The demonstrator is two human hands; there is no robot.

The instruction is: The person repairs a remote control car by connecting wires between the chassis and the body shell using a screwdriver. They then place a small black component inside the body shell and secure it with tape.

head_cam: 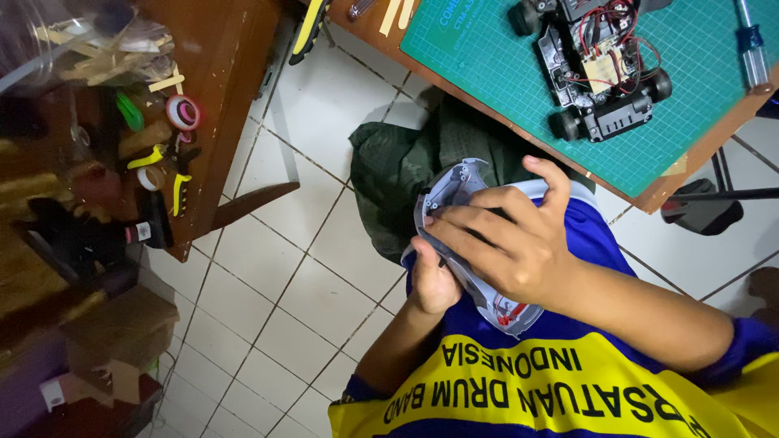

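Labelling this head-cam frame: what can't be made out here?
- Grey car body shell: its middle is covered by the right hand.
- Left hand: fingers hidden behind the shell.
- Toy car chassis on the green cutting mat: front cut off by the top edge.
- Screwdriver: tip cut by the top edge.
- Tools on the brown side table: dark and blurred, mostly unidentifiable.
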